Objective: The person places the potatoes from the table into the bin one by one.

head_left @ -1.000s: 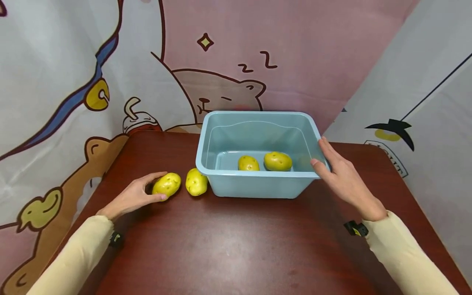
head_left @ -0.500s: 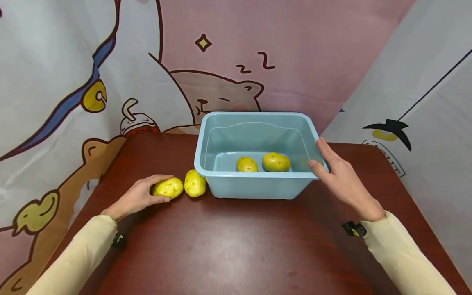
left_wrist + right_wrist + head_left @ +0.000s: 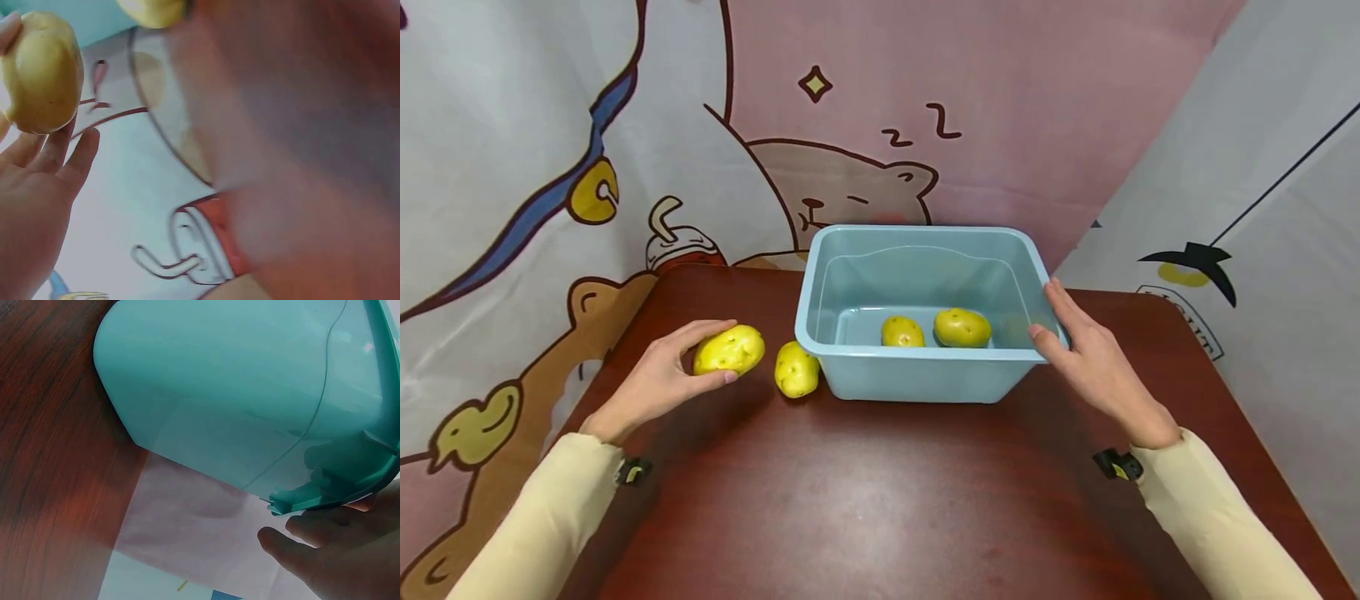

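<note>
My left hand [image 3: 658, 379] holds a yellow potato [image 3: 730, 350] between thumb and fingers, raised above the table, with its shadow below. In the left wrist view this potato [image 3: 45, 72] sits against the fingers. Just right of it, a second potato [image 3: 797, 370] lies on the table beside a light blue plastic tub [image 3: 925, 375]. Two more potatoes, one smaller-looking [image 3: 902, 332] and one longer [image 3: 962, 327], lie inside the tub. At the tub's right end my right hand [image 3: 1097, 367] grips the rim, thumb over it and fingers outside. The right wrist view shows fingertips [image 3: 281, 544] below the rim.
The dark red-brown table [image 3: 865, 500] extends in front of the tub and to both sides. Behind it hangs a cartoon-printed cloth [image 3: 1000, 108], close to the tub's back. A wrist camera [image 3: 1118, 464] sits on the right wrist.
My left hand has lifted its potato off the table, after a small shift right and then back left. The right hand, the tub and the other potatoes have stayed in place.
</note>
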Motion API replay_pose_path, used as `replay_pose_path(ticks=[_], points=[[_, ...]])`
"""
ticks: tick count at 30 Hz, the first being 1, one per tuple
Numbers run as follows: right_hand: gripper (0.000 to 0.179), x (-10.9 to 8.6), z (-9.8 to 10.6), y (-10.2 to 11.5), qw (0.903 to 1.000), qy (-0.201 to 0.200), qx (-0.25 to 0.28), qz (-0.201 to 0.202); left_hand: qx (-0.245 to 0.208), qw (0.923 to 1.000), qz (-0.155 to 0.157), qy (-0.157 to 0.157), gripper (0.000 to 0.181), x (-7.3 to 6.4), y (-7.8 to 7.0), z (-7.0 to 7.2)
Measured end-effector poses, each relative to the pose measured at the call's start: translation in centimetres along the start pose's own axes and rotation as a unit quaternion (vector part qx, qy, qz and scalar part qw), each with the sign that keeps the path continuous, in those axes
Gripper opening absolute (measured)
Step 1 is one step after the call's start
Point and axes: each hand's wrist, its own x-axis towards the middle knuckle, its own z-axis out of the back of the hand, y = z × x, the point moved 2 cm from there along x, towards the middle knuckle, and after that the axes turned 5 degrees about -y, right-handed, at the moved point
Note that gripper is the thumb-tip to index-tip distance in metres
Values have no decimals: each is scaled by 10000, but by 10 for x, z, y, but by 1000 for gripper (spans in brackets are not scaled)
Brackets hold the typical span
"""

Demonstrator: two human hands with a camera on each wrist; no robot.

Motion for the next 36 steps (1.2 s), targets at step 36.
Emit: replay_pose_path(ticks=[36], points=[[74, 1, 1, 0, 9999, -14, 108, 111, -527, 9642, -2599, 32, 75, 70, -155, 11]])
